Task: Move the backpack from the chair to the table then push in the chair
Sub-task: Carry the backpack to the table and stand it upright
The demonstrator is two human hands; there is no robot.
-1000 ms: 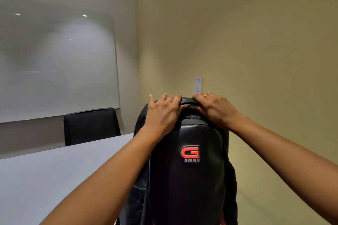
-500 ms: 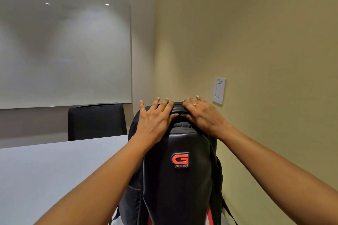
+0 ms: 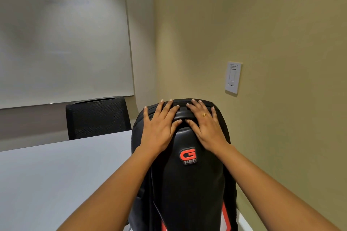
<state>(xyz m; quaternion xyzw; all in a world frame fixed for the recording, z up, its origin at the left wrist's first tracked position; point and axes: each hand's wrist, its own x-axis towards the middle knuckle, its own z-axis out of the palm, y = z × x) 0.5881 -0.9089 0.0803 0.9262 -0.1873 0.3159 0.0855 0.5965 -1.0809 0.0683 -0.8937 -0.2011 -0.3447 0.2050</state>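
grey table (image 3: 56, 180) close under your arms, black backpack (image 3: 187, 184) standing upright at its right end.
your left hand (image 3: 159, 127) and right hand (image 3: 206, 127) lie flat on the backpack's top, fingers spread, gripping nothing; beyond, a black chair (image 3: 97, 118) at the table's far edge, whiteboard (image 3: 62, 39) behind.

backpack (image 3: 189, 184): black, red logo | table (image 3: 56, 174): pale grey | chair (image 3: 97, 118): black

Your two bare forearms reaching forward and converging, your left hand (image 3: 161, 127) flat with fingers spread, palm down, your right hand (image 3: 206, 125) flat beside it, fingers splayed, a gold ring on one finger, index fingertips nearly meeting.
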